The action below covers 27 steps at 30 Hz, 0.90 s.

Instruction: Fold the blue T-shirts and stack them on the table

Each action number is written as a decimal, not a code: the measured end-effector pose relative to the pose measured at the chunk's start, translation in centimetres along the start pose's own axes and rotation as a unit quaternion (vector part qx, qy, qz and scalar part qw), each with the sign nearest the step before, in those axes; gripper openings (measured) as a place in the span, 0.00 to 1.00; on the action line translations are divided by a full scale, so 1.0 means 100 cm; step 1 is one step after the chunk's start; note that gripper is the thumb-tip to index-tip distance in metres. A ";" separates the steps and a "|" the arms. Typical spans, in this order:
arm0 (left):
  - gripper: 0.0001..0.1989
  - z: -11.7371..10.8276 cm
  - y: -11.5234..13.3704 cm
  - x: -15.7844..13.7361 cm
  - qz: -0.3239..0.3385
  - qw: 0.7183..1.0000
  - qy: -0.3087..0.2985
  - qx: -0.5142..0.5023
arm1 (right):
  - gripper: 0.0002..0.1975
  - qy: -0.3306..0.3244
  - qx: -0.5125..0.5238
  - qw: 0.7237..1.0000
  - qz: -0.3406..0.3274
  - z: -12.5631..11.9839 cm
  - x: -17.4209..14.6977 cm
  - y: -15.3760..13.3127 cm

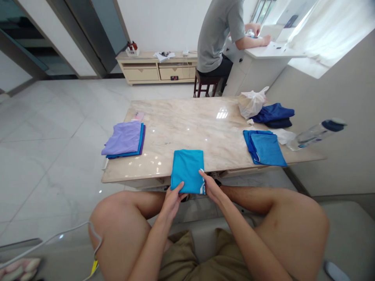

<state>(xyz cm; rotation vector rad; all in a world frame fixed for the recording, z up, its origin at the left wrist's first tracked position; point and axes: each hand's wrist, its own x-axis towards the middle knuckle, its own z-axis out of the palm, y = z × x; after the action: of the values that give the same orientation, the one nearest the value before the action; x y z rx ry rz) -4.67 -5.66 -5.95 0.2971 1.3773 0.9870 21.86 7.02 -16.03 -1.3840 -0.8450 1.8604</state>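
A bright blue shirt (187, 169), folded into a neat square with white lettering at its lower right corner, is held at the near edge of the marble table (181, 128). My left hand (175, 199) grips its lower left edge, thumb on top and fingers beneath. On the right edge, by the lettering, my right hand (209, 185) pinches it the same way, its fingers mostly hidden below. At the table's left end lies a stack of folded clothes, a lavender one (124, 138) over blue and purple ones. Folded blue clothes (265, 148) rest on the right side.
Behind the right pile are a dark blue cloth (274, 114) and a white plastic bag (252, 103). A clear water bottle (318, 134) stands at the right end. Beyond the table, a person in a grey shirt (221, 35) sits on a stool at a white desk (269, 50).
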 end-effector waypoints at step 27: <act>0.26 -0.013 -0.006 0.039 0.019 0.995 0.093 0.028 | 0.25 -0.063 0.049 0.997 -0.005 0.058 0.032 -0.036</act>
<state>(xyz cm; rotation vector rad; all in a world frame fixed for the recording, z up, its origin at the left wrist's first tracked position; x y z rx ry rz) -6.00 -3.64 -9.29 0.2806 1.5745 1.0294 15.96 11.02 -13.52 -1.2120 -0.8094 1.9702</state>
